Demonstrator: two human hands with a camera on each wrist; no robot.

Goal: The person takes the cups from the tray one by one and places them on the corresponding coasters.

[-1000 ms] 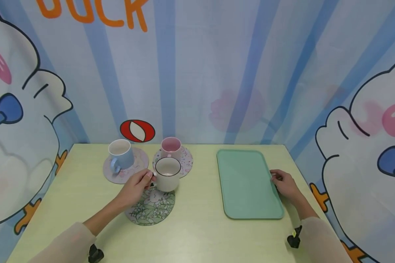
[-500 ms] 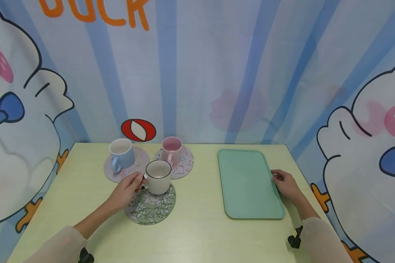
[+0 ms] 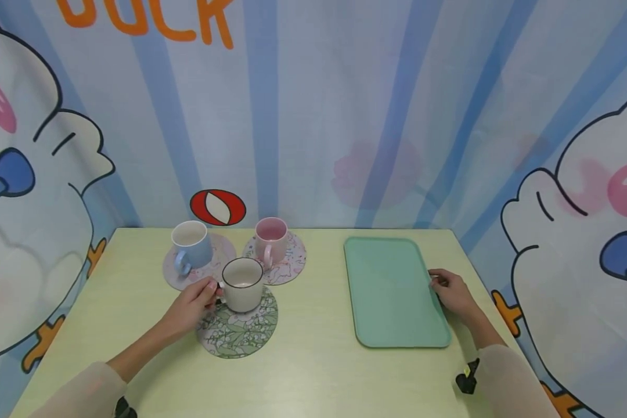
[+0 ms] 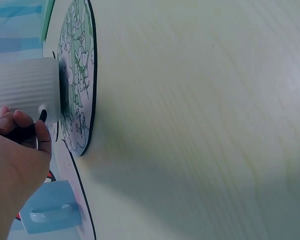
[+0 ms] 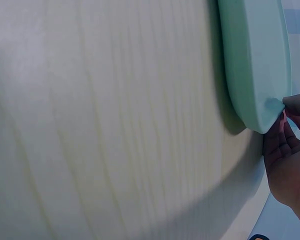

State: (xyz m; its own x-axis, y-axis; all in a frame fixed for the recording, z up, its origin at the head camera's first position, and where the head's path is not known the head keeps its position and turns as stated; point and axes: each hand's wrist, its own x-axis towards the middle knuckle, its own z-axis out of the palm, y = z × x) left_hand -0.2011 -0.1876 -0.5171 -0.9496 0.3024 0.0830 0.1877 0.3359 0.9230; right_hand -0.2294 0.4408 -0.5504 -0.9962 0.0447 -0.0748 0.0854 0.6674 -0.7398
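My left hand (image 3: 189, 307) grips the handle of a white mug (image 3: 243, 290) with a dark rim. Upright, the mug is at the far part of a round coaster with green leaf print (image 3: 240, 337). In the left wrist view the ribbed mug (image 4: 27, 82) has its base close to the coaster (image 4: 80, 75); whether they touch I cannot tell. At the right, my right hand (image 3: 453, 295) pinches the right edge of a light green tray (image 3: 397, 296). The right wrist view has the thumb at the tray's rim (image 5: 240, 75) and the fingers against its outer side.
Behind the white mug, a pink mug (image 3: 271, 235) stands on a patterned coaster (image 3: 295, 258). Further left a blue mug (image 3: 195, 247) stands on another round coaster (image 3: 222, 249). A printed curtain (image 3: 313, 116) hangs along the table's (image 3: 313, 371) far edge.
My left hand has brought the white mug left and slightly nearer, from in front of the pink mug to over the leaf-print coaster. The right hand and tray have stayed put.
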